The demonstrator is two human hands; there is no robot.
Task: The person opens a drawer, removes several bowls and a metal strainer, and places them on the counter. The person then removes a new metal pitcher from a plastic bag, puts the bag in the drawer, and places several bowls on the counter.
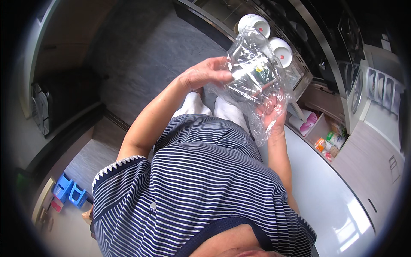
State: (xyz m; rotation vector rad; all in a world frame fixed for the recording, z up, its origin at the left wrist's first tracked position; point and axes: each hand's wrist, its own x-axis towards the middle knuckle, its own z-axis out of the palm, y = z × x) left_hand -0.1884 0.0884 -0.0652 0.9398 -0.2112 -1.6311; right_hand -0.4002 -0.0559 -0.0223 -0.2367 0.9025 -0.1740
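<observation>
A crinkled clear plastic bag (253,61) is held up in front of my body, between both hands. My left hand (208,74) pinches its left side between thumb and fingers. My right hand (273,110) supports it from the lower right, fingers spread and seen through the film. A dark green patch with a yellow mark (259,69) shows in the bag's middle; I cannot tell whether it is print or a thing inside. Just beyond the bag, a white bowl (249,24) and a second white bowl (284,51) rest upside down in a pulled-out rack drawer.
An open drawer (313,136) on the right holds several packets and a pink-and-white package (308,123). A glossy white surface (324,183) runs along my right side. Grey flooring (144,48) lies ahead left; blue plastic stools (70,192) are behind left.
</observation>
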